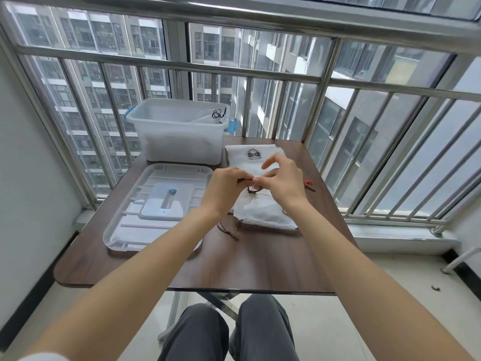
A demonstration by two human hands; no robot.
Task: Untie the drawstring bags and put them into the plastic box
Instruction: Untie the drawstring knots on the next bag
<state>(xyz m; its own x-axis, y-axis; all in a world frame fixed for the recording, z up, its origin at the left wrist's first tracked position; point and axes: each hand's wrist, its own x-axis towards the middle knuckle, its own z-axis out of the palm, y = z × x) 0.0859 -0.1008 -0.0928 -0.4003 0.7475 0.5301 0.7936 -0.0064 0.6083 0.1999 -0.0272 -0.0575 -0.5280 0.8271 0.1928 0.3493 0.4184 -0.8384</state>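
Hands meet over the white drawstring bag lying mid-tabletop, right of centre. Left hand grip: fingers curled, pinching the dark cord near the knot. Right hand grip: thumb and a finger pinching the same cord from the other side, remaining fingers lifted and spread above it. Knot area sits between the two hands, partly hidden by fingers; cannot tell if it's loose yet.

Second white bag with a small dark print lies flat just behind the first, toward the railing. Loose dark cord ends trail off the near bag's front edge onto the tabletop. Red and dark cord bit lies right of the right hand.

Plastic box, translucent white with blue latches, stands at the far left corner of the tabletop; something white with a dark cord is inside, against the right wall. Its lid lies flat in front of it, beside the left hand.
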